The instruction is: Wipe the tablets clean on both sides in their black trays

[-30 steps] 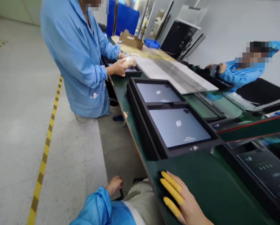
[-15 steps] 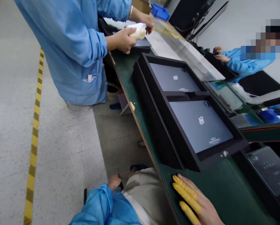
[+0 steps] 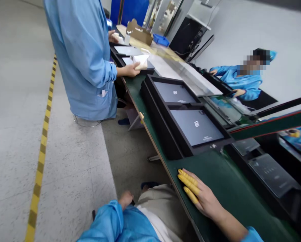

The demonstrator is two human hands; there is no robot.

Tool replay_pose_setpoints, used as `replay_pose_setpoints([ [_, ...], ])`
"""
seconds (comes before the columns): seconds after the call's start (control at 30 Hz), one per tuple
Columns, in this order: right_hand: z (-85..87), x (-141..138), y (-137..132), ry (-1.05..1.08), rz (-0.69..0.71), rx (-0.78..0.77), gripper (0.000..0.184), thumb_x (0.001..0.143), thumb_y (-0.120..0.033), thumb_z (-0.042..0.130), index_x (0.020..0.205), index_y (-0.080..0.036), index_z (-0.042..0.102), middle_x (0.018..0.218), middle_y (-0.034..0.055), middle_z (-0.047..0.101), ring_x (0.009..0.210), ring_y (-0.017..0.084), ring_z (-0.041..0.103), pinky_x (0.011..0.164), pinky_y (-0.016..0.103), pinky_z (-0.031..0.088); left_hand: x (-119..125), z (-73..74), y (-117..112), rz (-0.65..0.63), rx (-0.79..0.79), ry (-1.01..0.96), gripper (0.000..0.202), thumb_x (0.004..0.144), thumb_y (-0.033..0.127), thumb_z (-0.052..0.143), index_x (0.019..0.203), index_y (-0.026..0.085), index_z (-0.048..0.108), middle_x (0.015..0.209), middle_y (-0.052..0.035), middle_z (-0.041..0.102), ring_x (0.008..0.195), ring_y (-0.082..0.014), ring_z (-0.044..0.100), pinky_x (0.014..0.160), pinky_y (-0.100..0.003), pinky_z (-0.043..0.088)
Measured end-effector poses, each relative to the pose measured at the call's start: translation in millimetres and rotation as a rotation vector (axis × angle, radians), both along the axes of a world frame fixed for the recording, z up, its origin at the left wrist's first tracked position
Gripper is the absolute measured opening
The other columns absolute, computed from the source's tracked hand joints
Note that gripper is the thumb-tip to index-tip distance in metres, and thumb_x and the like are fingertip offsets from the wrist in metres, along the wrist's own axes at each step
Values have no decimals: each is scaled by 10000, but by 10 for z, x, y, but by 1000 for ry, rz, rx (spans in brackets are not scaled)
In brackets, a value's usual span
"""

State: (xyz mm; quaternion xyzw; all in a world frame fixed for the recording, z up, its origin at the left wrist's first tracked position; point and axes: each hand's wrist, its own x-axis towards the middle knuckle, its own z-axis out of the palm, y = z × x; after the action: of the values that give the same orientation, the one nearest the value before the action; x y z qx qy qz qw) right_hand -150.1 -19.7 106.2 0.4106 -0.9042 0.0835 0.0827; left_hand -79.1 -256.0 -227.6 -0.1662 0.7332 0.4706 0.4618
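The black tray [image 3: 165,134] sat at the centre of the frame on the green belt [image 3: 223,191], just above my right hand [image 3: 203,198], near it but not touching. It held two grey tablets, one [image 3: 197,127] in the nearer compartment and one [image 3: 174,92] in the farther, each lying flat with a small pale logo on top. My right hand lay palm down on the belt in the lower middle of the frame, fingers stretched out and holding nothing; three of its fingertips [image 3: 189,184] wore yellow cots. My left hand [image 3: 126,199] hung below the belt's edge at the lower centre, beside my knee, and I could not tell whether it was curled shut or loose. In the upper left stood one person in a blue smock [image 3: 82,57], one hand [image 3: 131,70] pressing a pale cloth [image 3: 141,61] at a second tray farther up the belt. At the upper right a second person in blue [image 3: 243,82] sat across the line. Another dark tablet [image 3: 273,174] lay at the lower right, well apart from my hand.
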Motion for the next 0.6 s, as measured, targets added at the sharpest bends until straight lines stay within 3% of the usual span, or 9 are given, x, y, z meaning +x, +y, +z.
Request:
replay_pose_setpoints([
  [0.1, -40, 30, -28, 126, -34, 25, 559, 1029, -132, 480, 1576, -213, 397, 1427, 151, 618, 1391, 267, 529, 1092, 447, 547, -69, 263, 19, -17, -15, 65, 315, 927, 459, 631, 1031, 164, 664, 1046, -53, 695, 957, -195, 660, 875, -419, 570],
  [0.23, -106, 244, -125, 317, -175, 38, 540, 997, -88, 470, 1519, -223, 495, 1451, 169, 590, 1421, 320, 486, 1074, 508, 551, -122, 778, 64, -56, 33, 218, 296, 929, 448, 629, 987, 160, 667, 1006, -42, 700, 953, -195, 662, 902, -430, 559],
  [0.37, -82, 763, -191, 331, -320, -6, 508, 980, -112, 483, 1478, -205, 529, 1480, 205, 545, 1423, 338, 476, 1059, 533, 543, -108, 1455, 20, -154, 203, 452, 243, 912, 404, 661, 927, 161, 668, 891, -16, 701, 875, -176, 665, 871, -408, 558],
  [0.47, -48, 1214, -91, 297, -410, -45, 513, 965, -149, 523, 1476, -196, 511, 1487, 199, 539, 1393, 325, 516, 1062, 497, 542, -200, 2005, -118, -182, 337, 676, 240, 896, 418, 635, 892, 182, 677, 823, -11, 714, 814, -178, 669, 805, -361, 547],
  [0.6, -13, 1695, 172, 338, -639, -99, 592, 944, -163, 559, 1520, -264, 466, 1451, 159, 593, 1284, 302, 626, 1005, 400, 584, -670, 2724, -273, 31, 262, 1069, 364, 891, 583, 505, 967, 283, 698, 975, -34, 753, 977, -238, 680, 931, -365, 515],
])
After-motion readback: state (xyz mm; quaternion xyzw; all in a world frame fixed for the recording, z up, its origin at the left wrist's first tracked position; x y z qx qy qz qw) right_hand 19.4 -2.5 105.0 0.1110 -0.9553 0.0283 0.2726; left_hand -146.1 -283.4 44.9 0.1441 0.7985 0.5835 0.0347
